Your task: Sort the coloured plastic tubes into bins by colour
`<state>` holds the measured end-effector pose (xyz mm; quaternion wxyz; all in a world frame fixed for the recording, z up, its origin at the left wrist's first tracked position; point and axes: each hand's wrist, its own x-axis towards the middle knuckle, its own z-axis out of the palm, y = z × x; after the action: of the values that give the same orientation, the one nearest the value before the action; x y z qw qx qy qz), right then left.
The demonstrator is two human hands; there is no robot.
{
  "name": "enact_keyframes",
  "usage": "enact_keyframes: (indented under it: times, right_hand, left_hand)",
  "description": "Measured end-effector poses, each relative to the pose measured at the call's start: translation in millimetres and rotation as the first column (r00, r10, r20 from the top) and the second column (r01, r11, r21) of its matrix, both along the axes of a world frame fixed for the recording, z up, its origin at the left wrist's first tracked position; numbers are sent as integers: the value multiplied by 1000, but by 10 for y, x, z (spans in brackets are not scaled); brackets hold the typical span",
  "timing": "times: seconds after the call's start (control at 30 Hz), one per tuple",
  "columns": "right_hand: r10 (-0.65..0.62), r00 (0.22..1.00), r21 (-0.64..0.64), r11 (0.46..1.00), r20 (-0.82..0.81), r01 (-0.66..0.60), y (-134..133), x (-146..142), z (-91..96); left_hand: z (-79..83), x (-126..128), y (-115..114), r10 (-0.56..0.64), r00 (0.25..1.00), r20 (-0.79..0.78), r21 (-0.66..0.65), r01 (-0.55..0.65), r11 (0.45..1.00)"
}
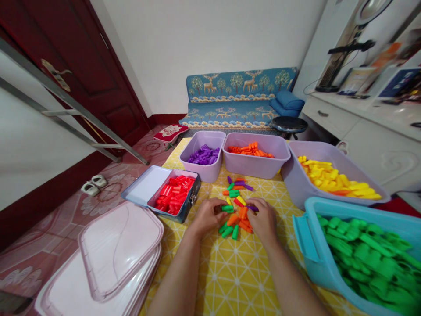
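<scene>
A small heap of mixed plastic pieces [237,206], green, orange, purple, yellow and red, lies on the yellow patterned tablecloth [230,267]. My left hand [207,215] rests at the heap's left edge with fingers curled round a green piece [226,209]. At the right edge my right hand [265,219] has its fingers bent down onto the orange and purple pieces; what it holds, if anything, is hidden.
Sorted bins ring the heap: red pieces in a metal tin [194,193], purple bin [197,147], orange bin [279,151], yellow bin [292,184], blue bin of green pieces [304,237]. Stacked pink lids [108,254] lie at the left. A sofa [240,98] and a stool [289,124] stand behind.
</scene>
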<state>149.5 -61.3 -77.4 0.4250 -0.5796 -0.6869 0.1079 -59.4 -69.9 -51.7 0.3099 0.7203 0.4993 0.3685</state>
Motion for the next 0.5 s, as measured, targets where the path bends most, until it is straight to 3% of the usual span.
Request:
enact_keyframes:
  times: [0.1,0.2,0.27,0.37,0.5]
  right_hand:
    - [6,1000,2,1000,-12,-6,-4,-6,4]
    - [8,1000,3,1000,-23,-8,-2,-7,-5]
    - [5,1000,6,1000,-29,-5,1,-9,-8]
    - [11,999,28,1000,-47,-10,-6,-30,25]
    - [87,987,138,988,-134,-68,-66,-117,153]
  left_hand:
    - [-76,27,68,128,968,217,-55,-119,991]
    - [-105,75,119,231,816,529,-176,-161,971]
    - [-96,98,134,279,712,644,-235,-163,958]
    - [-60,107,127,324,645,692,-273,-181,945]
    - [7,130,68,281,677,680,-294,-99,951]
